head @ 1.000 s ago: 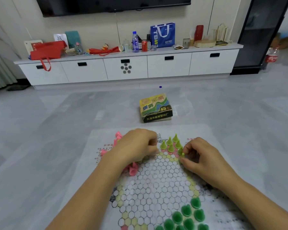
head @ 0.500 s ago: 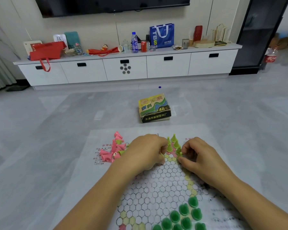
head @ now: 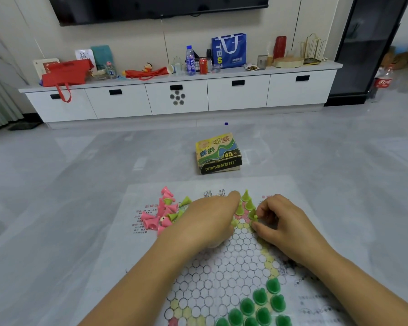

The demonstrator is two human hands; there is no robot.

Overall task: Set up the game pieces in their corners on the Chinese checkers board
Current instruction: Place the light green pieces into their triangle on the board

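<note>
Paper board (head: 222, 267) lies flat on the grey floor, and its near edge is cut off by the frame.

Head view:
- The left hand (head: 207, 220) lies knuckles-up over the far corner with its fingers curled downward. The fingertips are hidden, so whether it holds anything cannot be told.
- The right hand (head: 283, 222) pinches a lime piece (head: 255, 217) between thumb and forefinger at that corner's right side.
- Lime cones (head: 246, 203) stand upright between the hands, partly covered.
- The loose pile (head: 160, 215) of pink and lime pieces lies on the board left of the left hand, partly hidden behind it.
- Dark green pieces (head: 259, 302) occupy the near-right corner, cut off below.
- The game box (head: 218, 152) sits on the floor beyond the board.
</note>
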